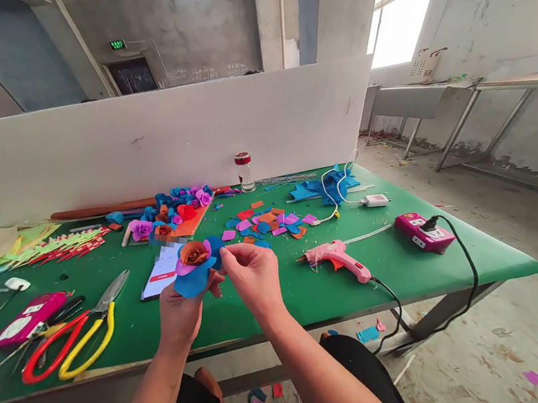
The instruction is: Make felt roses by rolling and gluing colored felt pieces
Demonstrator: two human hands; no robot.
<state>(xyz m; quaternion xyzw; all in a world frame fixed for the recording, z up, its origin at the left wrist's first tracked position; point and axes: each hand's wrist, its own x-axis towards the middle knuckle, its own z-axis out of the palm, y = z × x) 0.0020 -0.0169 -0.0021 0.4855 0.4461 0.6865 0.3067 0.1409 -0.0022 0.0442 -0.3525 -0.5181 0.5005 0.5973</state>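
Note:
A paper flower (195, 259) with a brown centre, purple inner petals and blue outer petals is held up over the table's front edge. My left hand (184, 310) is closed around its base from below, and the flower hides part of those fingers. Thumb and forefinger of my right hand (250, 274) pinch a blue petal at the flower's right side. Just behind lie loose petals (271, 221) in blue, purple, brown and red. A pink glue gun (338, 259) rests to the right of my right hand. Beneath the flower is a phone (160, 273) with a lit screen.
Red-and-yellow-handled scissors (78, 328) and a magenta power strip (31, 321) lie at left. Finished paper flowers (166, 210) cluster behind the phone. A glass jar (244, 171) stands by the white partition (209, 128). Another power strip (423, 233) trails a black cord (474, 279) over the right edge.

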